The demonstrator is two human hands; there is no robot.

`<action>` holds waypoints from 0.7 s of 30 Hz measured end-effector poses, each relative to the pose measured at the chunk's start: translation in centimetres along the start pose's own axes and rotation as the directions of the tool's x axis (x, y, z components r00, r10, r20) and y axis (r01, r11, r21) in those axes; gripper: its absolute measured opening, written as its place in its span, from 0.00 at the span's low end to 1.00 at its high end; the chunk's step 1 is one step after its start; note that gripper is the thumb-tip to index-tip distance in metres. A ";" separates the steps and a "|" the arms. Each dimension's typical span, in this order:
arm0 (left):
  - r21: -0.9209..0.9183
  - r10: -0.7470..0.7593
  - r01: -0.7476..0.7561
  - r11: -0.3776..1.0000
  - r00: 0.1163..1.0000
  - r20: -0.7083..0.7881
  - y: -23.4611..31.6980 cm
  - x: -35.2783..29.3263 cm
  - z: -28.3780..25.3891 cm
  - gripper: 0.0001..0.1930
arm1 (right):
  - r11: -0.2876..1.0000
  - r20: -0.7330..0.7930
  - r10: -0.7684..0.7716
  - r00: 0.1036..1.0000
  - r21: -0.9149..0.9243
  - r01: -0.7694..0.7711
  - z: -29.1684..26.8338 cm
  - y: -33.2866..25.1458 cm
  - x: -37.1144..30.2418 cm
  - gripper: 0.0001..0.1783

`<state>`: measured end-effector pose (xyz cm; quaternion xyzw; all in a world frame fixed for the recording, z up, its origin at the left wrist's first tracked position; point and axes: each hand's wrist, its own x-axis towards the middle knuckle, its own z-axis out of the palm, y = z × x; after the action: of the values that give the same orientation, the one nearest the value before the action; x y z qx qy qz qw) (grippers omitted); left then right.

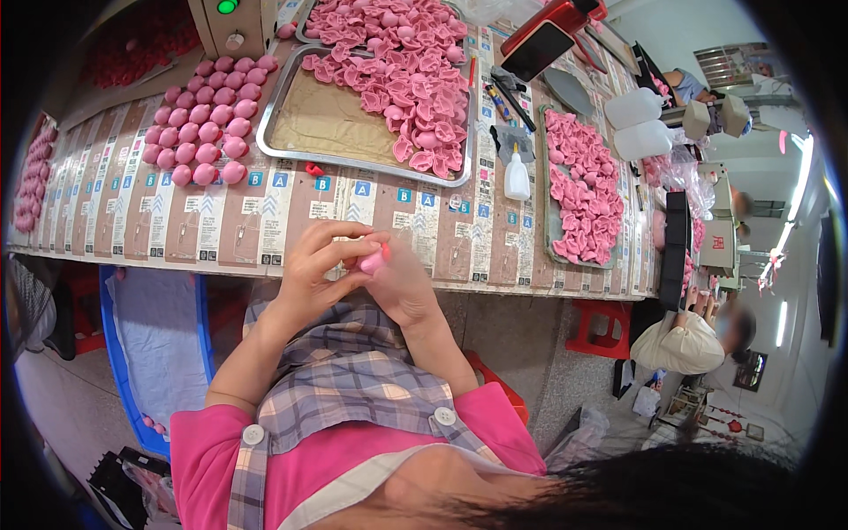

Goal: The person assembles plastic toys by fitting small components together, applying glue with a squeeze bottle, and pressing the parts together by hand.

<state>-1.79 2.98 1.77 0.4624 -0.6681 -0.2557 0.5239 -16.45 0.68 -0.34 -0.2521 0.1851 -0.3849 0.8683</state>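
Just past the near edge of the table, over my lap, my left hand (320, 265) pinches a small pink rounded piece (374, 261) between thumb and fingers. A bit of red shows at its upper side. Against the same piece is my right hand (403, 284), its fingers smeared by motion, so their grip is unclear. On the table ahead lies a small red part (314, 169). Pink ball-shaped pieces (204, 131) stand in rows at the left. A metal tray (281, 104) beyond my hands holds a heap of pink shell-like pieces (424, 110).
A machine with a green light (227, 7) stands at the far left. To the right are a white squeeze bottle (517, 177), a second tray (552, 246) of pink shells and a phone (537, 49) on a red stand. A blue bin (115, 336) sits below; another person (680, 344) works at right.
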 end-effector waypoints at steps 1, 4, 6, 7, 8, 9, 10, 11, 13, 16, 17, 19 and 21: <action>0.008 0.025 -0.025 1.000 1.000 0.008 -0.1 0.0 0.0 0.19 | 1.000 -0.002 -0.002 1.000 -0.001 0.002 -0.1 0.0 -0.1 0.21; 0.051 0.061 -0.063 0.997 0.998 0.029 -0.7 -0.2 0.0 0.19 | 0.993 -0.067 0.015 0.998 -0.119 -0.023 -0.8 0.0 -0.2 0.20; 0.083 0.082 -0.085 0.993 0.996 0.045 -0.5 -0.2 0.0 0.20 | 0.986 -0.049 -0.008 0.999 -0.168 0.000 -0.5 -0.4 -0.3 0.20; 0.093 0.088 -0.089 0.992 0.996 0.017 -0.3 -0.2 0.2 0.20 | 0.986 -0.048 -0.009 0.999 -0.168 0.001 -0.5 -0.3 -0.3 0.20; 0.103 0.095 -0.093 0.990 0.995 -0.011 -0.1 -0.2 0.3 0.21 | 0.990 -0.052 -0.024 0.998 -0.138 0.016 -0.4 -0.1 -0.4 0.19; 0.102 0.096 -0.094 0.990 0.995 -0.010 -0.2 -0.2 0.3 0.21 | 0.994 -0.055 -0.038 0.998 -0.107 0.032 -0.3 0.1 -0.5 0.19; 0.102 0.112 -0.109 0.989 0.993 -0.024 -0.3 -0.3 0.5 0.21 | 0.994 -0.056 -0.040 0.998 -0.107 0.033 -0.3 0.0 -0.5 0.19; 0.102 0.128 -0.123 0.987 0.991 -0.039 -0.4 -0.4 0.5 0.22 | 0.987 -0.064 -0.041 0.997 -0.158 0.031 -0.2 0.0 -0.5 0.19; 0.112 0.142 -0.139 0.984 0.990 -0.018 -0.5 -0.4 0.3 0.21 | 0.978 -0.072 -0.044 0.996 -0.207 0.028 -0.2 0.0 -0.5 0.19; 0.123 0.166 -0.164 0.979 0.986 -0.001 -0.3 -0.4 0.3 0.21 | 0.963 -0.065 -0.054 0.996 -0.267 0.034 0.0 -0.2 -0.6 0.18; 0.126 0.174 -0.172 0.977 0.985 -0.007 -0.3 -0.4 0.3 0.20 | 0.960 -0.056 -0.073 0.996 -0.275 0.054 0.1 -0.2 -0.6 0.18; 0.135 0.186 -0.184 0.974 0.982 -0.007 -0.3 -0.4 0.4 0.20 | 0.956 -0.047 -0.092 0.995 -0.284 0.075 0.1 -0.2 -0.7 0.17; 0.144 0.198 -0.195 0.970 0.980 -0.008 -0.4 -0.4 0.4 0.19 | 0.948 -0.038 -0.125 0.991 -0.300 0.108 0.1 -0.2 -0.8 0.17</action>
<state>-2.04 3.08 1.17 0.4331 -0.7213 -0.1490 0.5196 -17.00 1.18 -0.01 -0.3792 0.2502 -0.4105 0.7906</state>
